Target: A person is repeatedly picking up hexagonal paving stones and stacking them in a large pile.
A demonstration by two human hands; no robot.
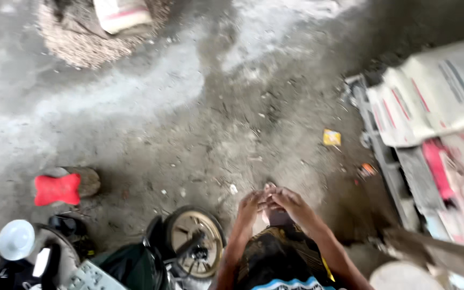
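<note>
My left hand (251, 207) and my right hand (288, 201) meet in front of me above my knees, fingertips touching. The picture is blurred, so I cannot make out whether anything small sits between the fingers. Below the hands shows dark patterned cloth (277, 252) over my legs. A small wheel (193, 243) with a black tyre and pale rim lies on the concrete floor just left of my left forearm.
Stacked pale sacks (430, 102) on a pallet fill the right side. A red cushion (56, 189) rests on a stone at left, near a white lid (15, 239) and dark clutter. A gravel heap (89, 40) lies far left. A yellow scrap (331, 137) is on the floor.
</note>
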